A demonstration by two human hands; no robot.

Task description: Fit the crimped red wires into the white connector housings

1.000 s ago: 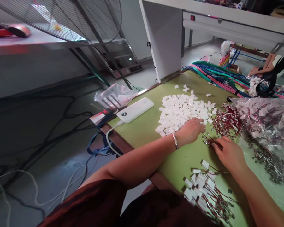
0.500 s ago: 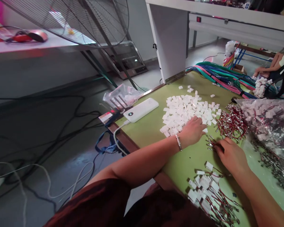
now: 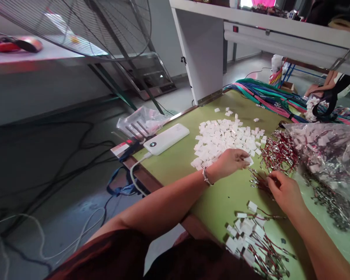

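Observation:
Between the fingertips of my left hand (image 3: 230, 162) is a white plastic connector housing (image 3: 249, 160), at the near edge of a heap of loose white housings (image 3: 218, 138). My right hand (image 3: 284, 189) is closed around several short dark red wires with metal terminals (image 3: 256, 179), whose ends fan out toward the left hand. Beyond the right hand lies a pile of red wires with terminals (image 3: 280, 151). Nearer to me, wires fitted with white housings (image 3: 247, 233) form another pile on the green tabletop (image 3: 212, 210).
A white power bank (image 3: 167, 139) with a cable lies at the table's left edge. To the right is a clear plastic bag (image 3: 329, 151) of wired housings. Bundled coloured cables (image 3: 262, 97) run along the back. A large fan (image 3: 105, 31) stands at left; another person's arm (image 3: 321, 87) shows far right.
My left hand has come away from the heap of housings with one white connector housing in its fingers. My right hand still holds the wires. The view has shifted slightly.

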